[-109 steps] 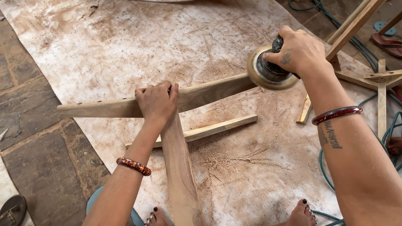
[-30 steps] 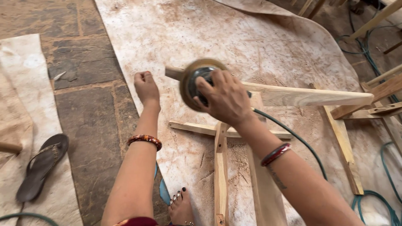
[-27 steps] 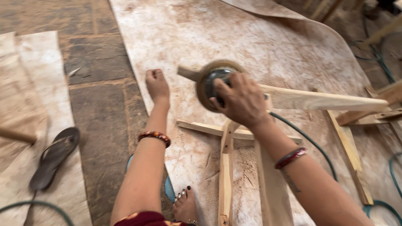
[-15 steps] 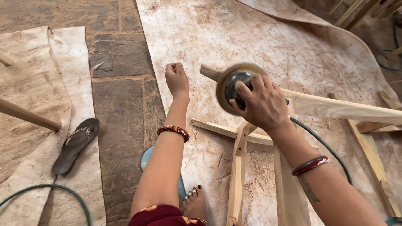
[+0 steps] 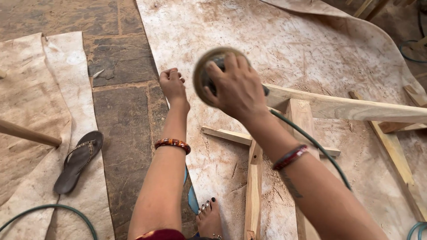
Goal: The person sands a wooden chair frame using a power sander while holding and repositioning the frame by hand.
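A: What hides the sander?
B: The right hand clamps over the disc sander, covering its body.
A: The left hand?
B: Loosely curled, pressed on the sheet edge, left of the sander.

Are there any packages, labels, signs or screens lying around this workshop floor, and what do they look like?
None in view: no package, label, sign or screen.
Right hand: grips a round disc sander with a green cord, over a pale wooden frame.
Left hand: rests at the edge of a dusty tan sheet on the stone floor.
Brown sandal: lies on a second sheet at the left.
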